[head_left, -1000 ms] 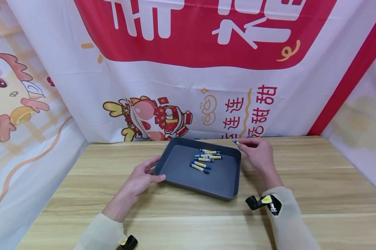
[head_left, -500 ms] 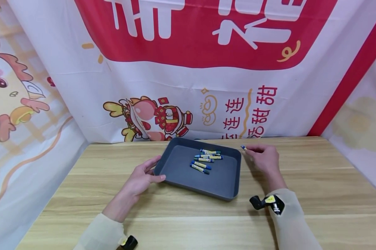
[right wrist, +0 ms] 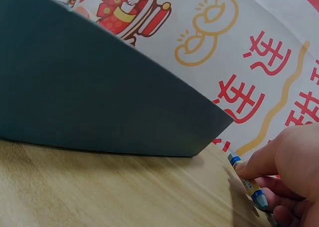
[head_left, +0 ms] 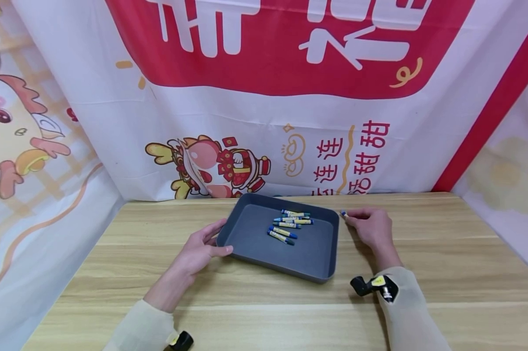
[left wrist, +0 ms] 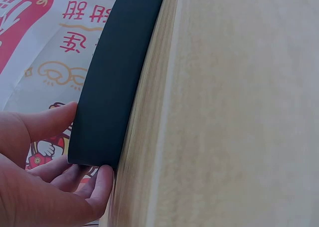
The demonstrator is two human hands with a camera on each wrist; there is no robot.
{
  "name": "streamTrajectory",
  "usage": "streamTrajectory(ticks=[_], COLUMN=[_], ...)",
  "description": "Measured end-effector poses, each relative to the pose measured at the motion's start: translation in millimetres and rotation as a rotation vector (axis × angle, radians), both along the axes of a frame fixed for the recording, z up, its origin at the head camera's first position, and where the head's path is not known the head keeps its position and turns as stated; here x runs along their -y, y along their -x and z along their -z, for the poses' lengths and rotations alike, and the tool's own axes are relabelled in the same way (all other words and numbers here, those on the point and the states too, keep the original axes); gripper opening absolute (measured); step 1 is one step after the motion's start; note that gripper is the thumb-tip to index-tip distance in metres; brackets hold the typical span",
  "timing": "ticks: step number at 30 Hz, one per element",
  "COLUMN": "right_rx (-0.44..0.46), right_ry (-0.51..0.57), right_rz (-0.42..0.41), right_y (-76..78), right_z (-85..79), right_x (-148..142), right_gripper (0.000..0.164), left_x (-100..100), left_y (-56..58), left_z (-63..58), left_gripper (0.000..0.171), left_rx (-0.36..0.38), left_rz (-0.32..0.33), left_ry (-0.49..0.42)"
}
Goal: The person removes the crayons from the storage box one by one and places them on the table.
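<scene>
A dark grey rectangular tray [head_left: 246, 239] sits on the table, holding several crayons [head_left: 282, 232] with yellow wrappers and blue or green ends. My left hand [head_left: 197, 251] grips its left front corner, the thumb at the rim and the fingers against the outer side [left wrist: 107, 92]. Just past the tray's right back corner, my right hand [head_left: 371, 227] pinches one more crayon [right wrist: 248, 184] between thumb and fingers. In the right wrist view this crayon has a pale yellow wrapper with blue bands, and it is held low, close to the wood and outside the tray wall [right wrist: 99, 82].
A light wooden table [head_left: 264, 317] spans the work area. Behind it hangs a white printed cloth [head_left: 281, 109] with red patterns and characters, close to the tray's back edge. Another patterned cloth [head_left: 71, 146] stands at the left.
My right hand has moved right and down with the crayon, away from the tray's back right corner toward the tabletop. My left hand, the tray and the crayons in it stay put.
</scene>
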State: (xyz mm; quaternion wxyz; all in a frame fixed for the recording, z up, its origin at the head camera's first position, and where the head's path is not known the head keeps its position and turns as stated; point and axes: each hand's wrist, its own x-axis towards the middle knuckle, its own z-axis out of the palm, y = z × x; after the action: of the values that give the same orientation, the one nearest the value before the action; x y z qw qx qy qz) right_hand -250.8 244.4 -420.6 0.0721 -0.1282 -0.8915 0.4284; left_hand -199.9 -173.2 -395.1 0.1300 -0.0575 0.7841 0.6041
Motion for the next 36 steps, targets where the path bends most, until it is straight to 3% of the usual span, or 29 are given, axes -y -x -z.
streamTrajectory(ticks=[12, 24, 36], right_rx=[0.011, 0.010, -0.038], right_ry=[-0.047, 0.004, 0.091], right_rz=[-0.025, -0.007, -0.026], right_y=[-0.1, 0.9, -1.4], right_z=[3.4, -1.6, -18.6], right_x=[-0.5, 3.5, 12.1], right_gripper=[0.026, 0.038, 0.040], left_x=[0.3, 1.8, 0.6], left_y=[-0.1, -0.9, 0.4], left_z=[1.8, 2.1, 0.6], left_gripper=[0.078, 0.078, 0.079], left_rx=[0.000, -0.005, 0.005], left_rz=[0.001, -0.007, -0.006], left_ry=[0.002, -0.004, -0.004])
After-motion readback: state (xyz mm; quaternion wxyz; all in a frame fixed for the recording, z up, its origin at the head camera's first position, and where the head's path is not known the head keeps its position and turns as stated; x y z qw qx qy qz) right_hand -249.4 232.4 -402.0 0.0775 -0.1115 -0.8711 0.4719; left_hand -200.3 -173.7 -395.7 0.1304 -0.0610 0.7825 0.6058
